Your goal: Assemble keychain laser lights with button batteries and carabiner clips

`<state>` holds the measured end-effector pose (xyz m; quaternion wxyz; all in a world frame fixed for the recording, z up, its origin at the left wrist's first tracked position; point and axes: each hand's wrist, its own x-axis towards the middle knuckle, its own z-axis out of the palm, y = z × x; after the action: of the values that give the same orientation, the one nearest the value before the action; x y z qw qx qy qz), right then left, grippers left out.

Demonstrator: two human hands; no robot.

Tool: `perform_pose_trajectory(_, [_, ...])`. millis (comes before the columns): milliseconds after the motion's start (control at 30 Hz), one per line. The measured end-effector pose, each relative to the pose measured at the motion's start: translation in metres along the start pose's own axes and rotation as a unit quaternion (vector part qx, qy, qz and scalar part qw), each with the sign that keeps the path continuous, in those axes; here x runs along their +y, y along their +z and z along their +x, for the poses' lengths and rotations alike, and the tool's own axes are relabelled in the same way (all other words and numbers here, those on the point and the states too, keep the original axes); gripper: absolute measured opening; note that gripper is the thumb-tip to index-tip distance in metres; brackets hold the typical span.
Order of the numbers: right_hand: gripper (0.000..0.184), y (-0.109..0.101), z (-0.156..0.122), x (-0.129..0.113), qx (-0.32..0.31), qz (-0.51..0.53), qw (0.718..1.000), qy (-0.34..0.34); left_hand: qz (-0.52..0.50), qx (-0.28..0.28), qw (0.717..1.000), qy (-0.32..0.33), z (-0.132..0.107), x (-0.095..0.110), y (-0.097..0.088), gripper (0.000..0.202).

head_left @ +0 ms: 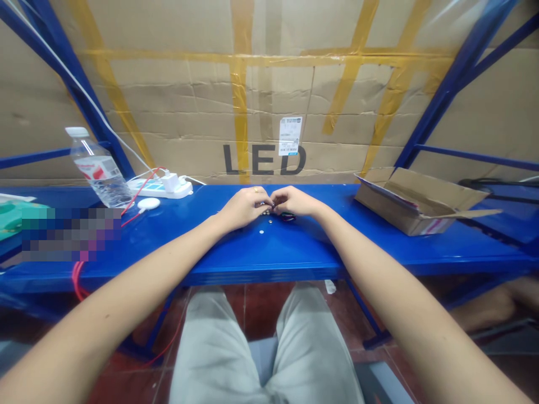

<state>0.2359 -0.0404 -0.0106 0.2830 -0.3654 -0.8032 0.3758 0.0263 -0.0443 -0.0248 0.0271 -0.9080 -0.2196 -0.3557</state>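
Observation:
My left hand point(246, 207) and my right hand point(293, 202) meet near the middle of the blue table point(269, 252). Their fingertips are pinched together around something small and dark, too small to name. Under the fingers lie a few tiny metallic pieces point(266, 212), partly hidden by the hands. A dark, thin item point(288, 217) rests below my right hand. Closer to me, a small round whitish disc point(261, 232) and another tiny round piece point(270, 221) lie flat on the tabletop.
An open cardboard box point(404, 205) stands on the right. To the left are a water bottle point(99, 171), a white power strip point(181, 188), a round white charger point(149, 203) with a red cable, and a green item point(17, 216). Blue frame posts and a large carton rise behind.

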Motion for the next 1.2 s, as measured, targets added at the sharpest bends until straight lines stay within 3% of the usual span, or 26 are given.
perform_pose_trajectory(233, [0.017,-0.001,0.000,0.002,0.017,-0.014,1.000,-0.004,0.099,-0.027,0.995,0.021,-0.002,0.004,-0.003,0.019])
perform_pose_trajectory(400, [0.015,-0.003,0.002,0.004,0.039,-0.015,0.998,-0.054,0.107,-0.008,0.994,0.015,-0.001,0.003,-0.003,0.017])
perform_pose_trajectory(567, [0.015,-0.002,0.003,0.005,0.030,0.009,0.998,-0.047,0.102,-0.008,0.995,0.006,-0.001,0.003,-0.003,0.013])
perform_pose_trajectory(933, [0.018,0.004,-0.005,-0.010,-0.013,0.069,0.996,-0.049,-0.069,0.063,0.986,-0.139,0.007,0.012,-0.011,0.005])
perform_pose_trajectory(1200, [0.014,0.004,-0.004,-0.008,-0.016,0.065,0.996,-0.051,-0.124,0.047,0.981,-0.143,0.007,0.011,-0.010,0.004])
